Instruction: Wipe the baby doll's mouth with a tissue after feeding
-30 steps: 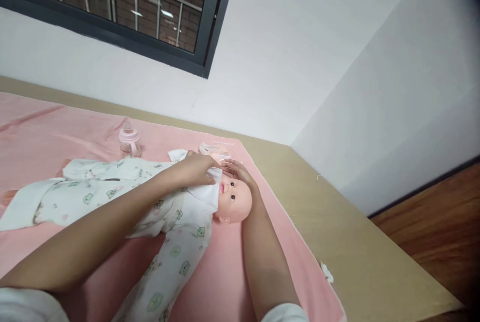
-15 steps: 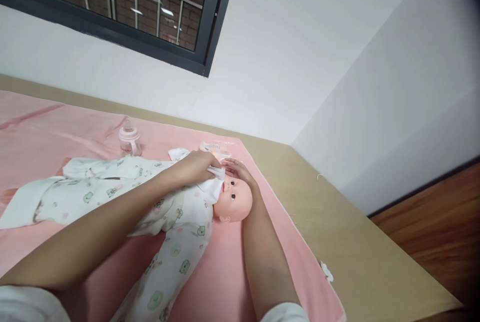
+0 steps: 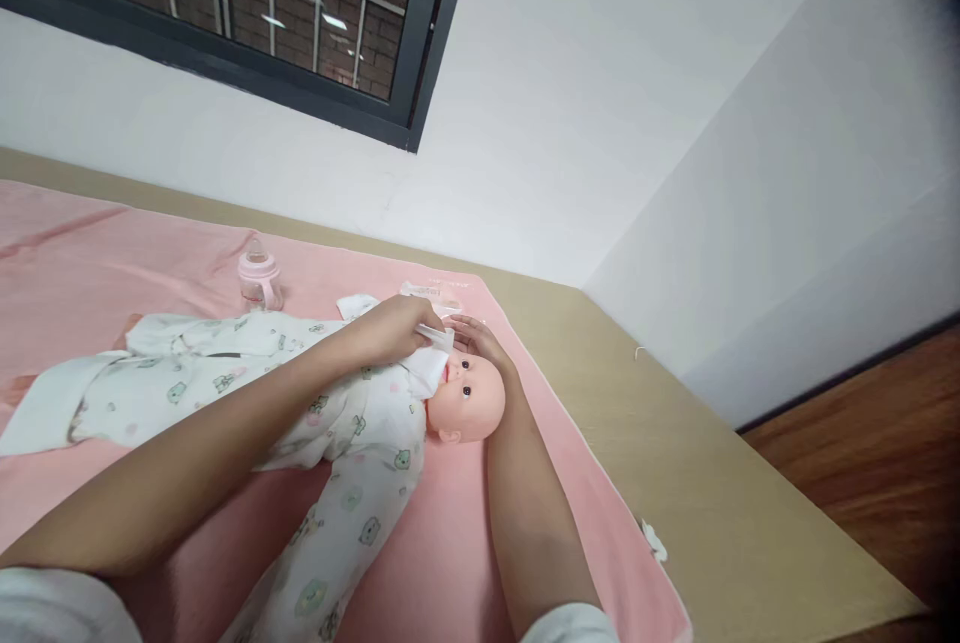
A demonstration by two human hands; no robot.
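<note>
A bald baby doll [image 3: 476,403] lies on its back on a pink cloth [image 3: 442,533], its head to the right. It wears a white suit [image 3: 375,433] printed with small green and pink animals. My left hand [image 3: 397,328] reaches across its chest. Its fingers pinch a thin white cloth [image 3: 429,363] that covers the doll's chin and neck. On the far side of the head, my right hand [image 3: 474,338] lies along the doll's cheek with its fingers stretched out, their tips close to the white cloth. The doll's far ear is hidden.
A pink-capped baby bottle [image 3: 259,281] stands behind the doll. Near the cloth's back corner lies a clear plastic packet [image 3: 427,295]. The wooden surface [image 3: 637,423] ends at the right, beside white walls. A small white object [image 3: 654,541] sits at the cloth's right edge.
The left hand has shifted very slightly, and the pinched edge of the white cloth has moved a little toward the right fingertips. The doll and right hand look almost unchanged.
</note>
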